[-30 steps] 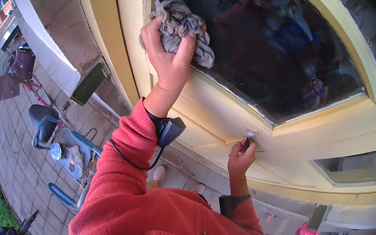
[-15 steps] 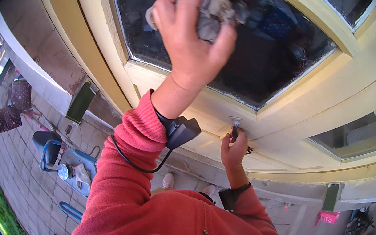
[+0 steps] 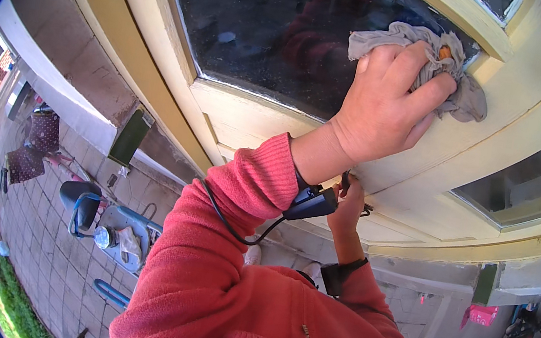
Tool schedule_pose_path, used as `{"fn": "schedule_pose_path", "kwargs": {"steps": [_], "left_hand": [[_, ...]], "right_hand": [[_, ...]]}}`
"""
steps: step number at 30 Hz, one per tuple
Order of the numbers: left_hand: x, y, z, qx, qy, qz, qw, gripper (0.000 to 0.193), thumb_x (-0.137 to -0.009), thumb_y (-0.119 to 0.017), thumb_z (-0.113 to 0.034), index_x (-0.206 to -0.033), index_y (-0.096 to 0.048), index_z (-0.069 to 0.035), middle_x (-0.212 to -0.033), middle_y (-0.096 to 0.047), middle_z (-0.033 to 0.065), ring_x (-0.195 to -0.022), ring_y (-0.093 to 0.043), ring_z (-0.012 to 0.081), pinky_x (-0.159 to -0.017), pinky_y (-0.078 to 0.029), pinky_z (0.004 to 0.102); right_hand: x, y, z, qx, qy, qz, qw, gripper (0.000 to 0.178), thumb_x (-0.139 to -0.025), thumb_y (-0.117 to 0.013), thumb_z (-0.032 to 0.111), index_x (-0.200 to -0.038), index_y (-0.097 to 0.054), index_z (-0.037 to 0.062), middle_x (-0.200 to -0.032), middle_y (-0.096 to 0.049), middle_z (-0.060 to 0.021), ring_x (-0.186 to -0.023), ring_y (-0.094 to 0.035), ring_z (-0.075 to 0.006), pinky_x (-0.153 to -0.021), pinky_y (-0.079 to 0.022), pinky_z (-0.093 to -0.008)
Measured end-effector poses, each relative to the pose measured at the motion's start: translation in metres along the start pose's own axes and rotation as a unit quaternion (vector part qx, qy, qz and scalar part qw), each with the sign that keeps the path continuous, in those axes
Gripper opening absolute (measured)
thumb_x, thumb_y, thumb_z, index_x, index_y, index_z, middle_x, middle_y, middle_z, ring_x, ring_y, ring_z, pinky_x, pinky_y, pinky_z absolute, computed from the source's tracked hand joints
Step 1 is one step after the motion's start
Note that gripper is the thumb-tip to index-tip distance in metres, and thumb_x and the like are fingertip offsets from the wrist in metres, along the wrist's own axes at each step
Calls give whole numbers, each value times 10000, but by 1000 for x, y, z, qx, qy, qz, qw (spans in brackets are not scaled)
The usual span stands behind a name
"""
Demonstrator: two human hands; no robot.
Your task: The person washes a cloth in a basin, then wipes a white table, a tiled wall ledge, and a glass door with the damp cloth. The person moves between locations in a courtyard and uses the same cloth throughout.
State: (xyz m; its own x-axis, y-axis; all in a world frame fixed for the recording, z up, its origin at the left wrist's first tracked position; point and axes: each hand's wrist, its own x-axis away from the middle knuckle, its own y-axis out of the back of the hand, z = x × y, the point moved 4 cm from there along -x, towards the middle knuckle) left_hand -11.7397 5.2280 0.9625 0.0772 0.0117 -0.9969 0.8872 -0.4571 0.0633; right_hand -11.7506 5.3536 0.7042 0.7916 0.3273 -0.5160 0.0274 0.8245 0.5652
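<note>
My left hand [image 3: 385,105] grips a crumpled grey cloth [image 3: 469,99] with an orange-brown patch. The cloth is pressed at the right end of a dark window pane [image 3: 253,43], overlapping its cream wooden frame. My right hand [image 3: 348,210] is lower down, in front of the cream door [image 3: 415,157], its fingers closed round a small dark piece [image 3: 345,181], perhaps a handle. Part of that hand and piece is hidden behind my left wrist, which wears a strapped black device [image 3: 312,202] with a cable.
A smaller pane [image 3: 513,191] sits lower right in the door. On the paving at left stand a blue-framed seat or cart [image 3: 123,221] with a jar [image 3: 104,237] and a pale cloth [image 3: 130,245], and a dotted dark cover [image 3: 43,132]. A pink bag [image 3: 482,314] is at far right.
My left hand has swept the cloth rightward and a little down, from the upper middle of the pane to its right end. My right hand keeps its hold; the view has shifted slightly.
</note>
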Motion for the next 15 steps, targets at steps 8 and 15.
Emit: {"fn": "schedule_pose_path", "kwargs": {"steps": [8,15], "left_hand": [[81,56,42,-101,42,132,985,487,-640,-759,-204,-1108,-628,-250,-1166,-523,82,-977,-493,277,-844,-355,429],[119,129,116,-186,157,61,968,483,-669,-770,-183,-1113,-587,-134,-1083,-494,156,-984,-488,362,-870,-372,468]], "right_hand": [[0,0,0,-13,13,-20,1000,294,-837,-637,75,-1107,-599,-34,-788,-578,-116,-680,-544,-248,-642,-455,-386],[2,-1,-1,-7,12,-34,999,282,-834,-653,79,-1092,-600,-22,-790,-575,-109,-675,-544,-244,-632,-451,-384]]}}
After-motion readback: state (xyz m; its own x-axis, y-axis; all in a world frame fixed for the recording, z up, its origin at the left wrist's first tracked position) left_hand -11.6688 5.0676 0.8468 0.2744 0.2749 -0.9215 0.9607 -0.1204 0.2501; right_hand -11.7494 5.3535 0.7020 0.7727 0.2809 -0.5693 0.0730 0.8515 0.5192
